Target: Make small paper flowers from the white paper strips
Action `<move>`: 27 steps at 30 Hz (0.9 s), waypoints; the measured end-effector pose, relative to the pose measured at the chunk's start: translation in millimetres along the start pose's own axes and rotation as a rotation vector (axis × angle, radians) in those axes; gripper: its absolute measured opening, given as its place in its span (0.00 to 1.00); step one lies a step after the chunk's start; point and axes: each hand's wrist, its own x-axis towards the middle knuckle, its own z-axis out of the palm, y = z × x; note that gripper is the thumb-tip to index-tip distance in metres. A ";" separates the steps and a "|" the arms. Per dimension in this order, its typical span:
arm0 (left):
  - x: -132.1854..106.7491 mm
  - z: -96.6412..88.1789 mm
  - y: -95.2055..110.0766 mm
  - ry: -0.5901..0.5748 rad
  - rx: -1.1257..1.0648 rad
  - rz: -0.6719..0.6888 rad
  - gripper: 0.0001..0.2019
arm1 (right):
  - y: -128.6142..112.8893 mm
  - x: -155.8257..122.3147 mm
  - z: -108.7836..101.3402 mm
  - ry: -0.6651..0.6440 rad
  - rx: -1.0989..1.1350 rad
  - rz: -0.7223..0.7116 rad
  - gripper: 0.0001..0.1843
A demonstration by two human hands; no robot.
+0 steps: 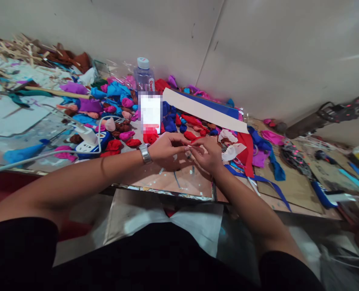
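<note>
My left hand (169, 147) and my right hand (209, 155) meet above the middle of the worktable (167, 180). Their fingertips pinch together at one spot; whatever lies between them is too small to make out. A silver watch (145, 154) circles my left wrist. Just right of my right hand lie crumpled white paper pieces (234, 151) and a red strip (245, 155). Behind the hands are several small twisted bundles in red, blue and pink, among them a red bundle (150, 136) close to my left hand.
A lit phone (151, 111) leans before a clear bottle (143, 76). A power strip (90, 143) with a white cable stands left. Green-handled pliers (18, 98) and wooden sticks (24, 48) lie far left. A long cream strip (203, 111) runs along the back. Blue ribbon (267, 182) hangs over the front edge.
</note>
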 end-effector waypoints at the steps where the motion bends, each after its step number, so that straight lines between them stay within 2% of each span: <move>1: 0.1 -0.1 0.1 0.004 -0.004 -0.001 0.15 | -0.1 -0.1 0.0 -0.002 -0.001 0.003 0.06; 8: 0.9 -0.7 3.7 0.042 -0.062 -0.024 0.15 | -3.2 1.4 -1.2 0.025 0.013 0.003 0.07; 22: 2.2 -1.6 -3.4 -0.082 -0.047 -0.038 0.15 | -3.2 0.9 -0.7 0.008 0.008 0.023 0.05; 27: 1.4 0.3 -5.3 -0.120 -0.070 -0.097 0.17 | -1.1 0.2 0.7 0.016 0.013 -0.003 0.06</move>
